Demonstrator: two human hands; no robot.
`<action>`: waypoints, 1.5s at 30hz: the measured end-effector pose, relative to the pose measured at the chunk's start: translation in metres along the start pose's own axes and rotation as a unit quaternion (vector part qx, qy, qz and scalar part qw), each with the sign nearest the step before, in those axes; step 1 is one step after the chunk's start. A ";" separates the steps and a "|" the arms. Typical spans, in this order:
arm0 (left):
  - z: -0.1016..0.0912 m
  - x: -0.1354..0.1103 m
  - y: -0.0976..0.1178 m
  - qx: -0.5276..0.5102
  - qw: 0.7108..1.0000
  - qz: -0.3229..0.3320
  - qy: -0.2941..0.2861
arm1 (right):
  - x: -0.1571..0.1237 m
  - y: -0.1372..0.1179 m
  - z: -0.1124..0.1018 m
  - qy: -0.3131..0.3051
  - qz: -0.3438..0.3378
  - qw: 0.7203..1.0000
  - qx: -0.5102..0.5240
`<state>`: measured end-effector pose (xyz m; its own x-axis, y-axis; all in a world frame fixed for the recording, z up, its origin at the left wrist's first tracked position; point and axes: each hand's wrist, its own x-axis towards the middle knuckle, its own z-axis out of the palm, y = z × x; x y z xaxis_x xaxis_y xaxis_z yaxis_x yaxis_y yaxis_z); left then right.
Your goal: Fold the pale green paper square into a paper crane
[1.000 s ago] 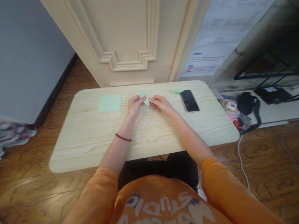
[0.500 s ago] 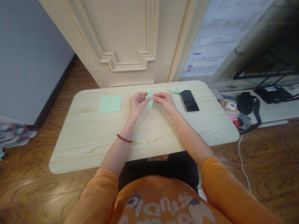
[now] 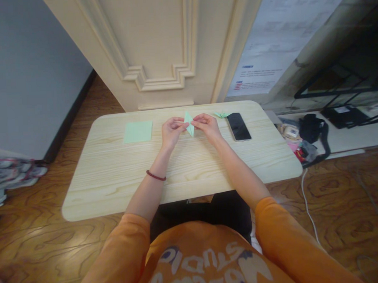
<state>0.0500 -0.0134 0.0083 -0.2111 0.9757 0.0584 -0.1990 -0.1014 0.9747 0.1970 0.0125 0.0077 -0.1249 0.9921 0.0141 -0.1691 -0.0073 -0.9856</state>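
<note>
Between my two hands is a pale green piece of folded origami paper, shaped like a narrow diamond with pointed ends up and down. My left hand pinches its left side, thumb in front and fingers curled behind. On the right side, my right hand grips it in the same way, the two thumbs close together at the middle. A stack or sheet of square green paper lies left of my left hand. A folded green paper crane rests beyond my right hand, touching or close to a dark smartphone.
The light wood table has rounded corners and backs onto a cream panelled door or cabinet. To the right stands a low shelf with a bag of small items and a black strap. A white cable hangs to the floor.
The folded paper has turned slightly and lies flatter, showing a fuller diamond. Both thumbs have shifted a little on its front. Everything on the table stays in place.
</note>
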 end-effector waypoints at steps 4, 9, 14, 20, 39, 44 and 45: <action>0.000 -0.001 0.001 -0.019 1.000 -0.014 -0.009 | 0.000 -0.001 0.000 -0.007 0.026 0.999 0.036; -0.002 0.002 -0.002 -0.040 0.998 -0.038 -0.026 | 0.000 -0.003 0.000 -0.021 0.026 0.997 0.068; -0.004 0.004 -0.005 -0.034 0.998 -0.040 -0.031 | 0.000 -0.001 0.000 -0.024 0.012 0.999 0.041; -0.004 0.003 -0.008 -0.020 0.999 -0.026 -0.035 | -0.001 -0.001 0.001 -0.031 -0.007 0.999 -0.008; -0.009 0.009 -0.007 -0.026 0.999 -0.026 -0.004 | -0.004 -0.004 0.002 -0.069 0.015 0.996 -0.049; -0.007 0.009 -0.005 -0.022 0.999 -0.025 0.023 | -0.005 -0.005 0.001 -0.080 0.024 0.995 -0.049; -0.007 0.008 -0.005 -0.019 0.999 -0.020 0.028 | -0.005 -0.004 0.002 -0.080 0.028 0.995 -0.045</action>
<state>0.0430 -0.0060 0.0026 -0.2550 0.9669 0.0069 -0.2436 -0.0712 0.9673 0.1967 0.0078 0.0121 -0.2866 0.9578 -0.0225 -0.0708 -0.0446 -0.9965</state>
